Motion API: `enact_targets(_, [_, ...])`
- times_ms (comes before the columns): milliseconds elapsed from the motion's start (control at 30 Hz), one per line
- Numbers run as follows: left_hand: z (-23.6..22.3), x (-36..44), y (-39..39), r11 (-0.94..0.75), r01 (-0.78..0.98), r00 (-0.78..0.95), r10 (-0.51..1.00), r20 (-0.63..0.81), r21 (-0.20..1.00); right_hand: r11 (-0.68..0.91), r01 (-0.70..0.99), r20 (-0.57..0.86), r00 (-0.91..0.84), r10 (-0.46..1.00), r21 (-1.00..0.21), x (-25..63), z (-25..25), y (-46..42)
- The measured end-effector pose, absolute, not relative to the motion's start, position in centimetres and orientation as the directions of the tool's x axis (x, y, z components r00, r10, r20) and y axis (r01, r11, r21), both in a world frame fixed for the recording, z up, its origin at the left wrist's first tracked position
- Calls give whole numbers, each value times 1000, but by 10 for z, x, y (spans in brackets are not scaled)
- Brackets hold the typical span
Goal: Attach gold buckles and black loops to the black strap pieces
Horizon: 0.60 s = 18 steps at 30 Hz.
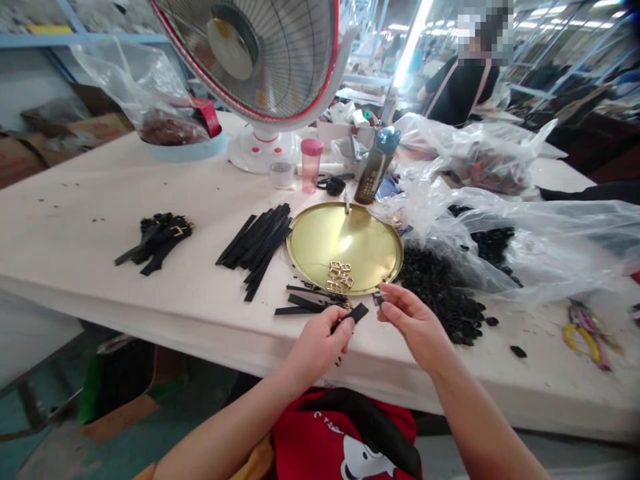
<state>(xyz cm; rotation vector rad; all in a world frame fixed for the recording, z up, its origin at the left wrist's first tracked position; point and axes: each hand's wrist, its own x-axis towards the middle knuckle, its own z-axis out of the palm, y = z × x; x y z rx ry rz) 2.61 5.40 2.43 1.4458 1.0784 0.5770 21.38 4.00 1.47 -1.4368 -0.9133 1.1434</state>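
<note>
Between the fingers of my left hand [324, 339] is a black strap [358, 313], its flat end pointing right. My right hand [411, 321] pinches a small black piece [381, 301] close to that end; the two pieces are apart. Just beyond my hands lies a round gold tray [320, 230] with several gold buckles [340, 276] near its front rim. A few loose black straps [300, 305] lie to the left of my left hand. Past my right hand spreads a heap of small black pieces [440, 287].
A stack of black straps [257, 243] and a bundle of buckled straps [157, 240] lie on the left. Behind the tray stand a heater [265, 150], a pink cup [311, 167] and a dark bottle [375, 167]. Plastic bags [560, 227] and yellow-handled pliers [583, 340] are on the right.
</note>
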Motion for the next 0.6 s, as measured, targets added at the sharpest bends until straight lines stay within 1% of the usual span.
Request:
enact_targets(67, [29, 27, 50, 80, 269, 446, 873, -198, 960, -216, -208, -257, 202, 945, -954, 197, 20, 30])
enact_targets(167, [33, 24, 44, 32, 304, 445, 879, -172, 952, -246, -324, -306, 146, 941, -913, 185, 22, 23])
enact_targets(267, [33, 18, 40, -44, 378, 434, 891, -135, 925, -268, -346, -325, 118, 939, -899, 179, 21, 19])
enact_targets(433, [29, 13, 39, -158, 494, 433, 897, -84, 855, -296, -316, -344, 109, 933, -901, 172, 19, 14])
enact_targets(533, [26, 12, 38, -211, 543, 424, 904, -48, 813, -289, -371, -355, 122, 927, -882, 169, 15, 13])
enact_targets(600, [25, 13, 36, -223, 562, 435, 899, -56, 797, -264, -399, -349, 156, 924, -878, 168, 11, 13])
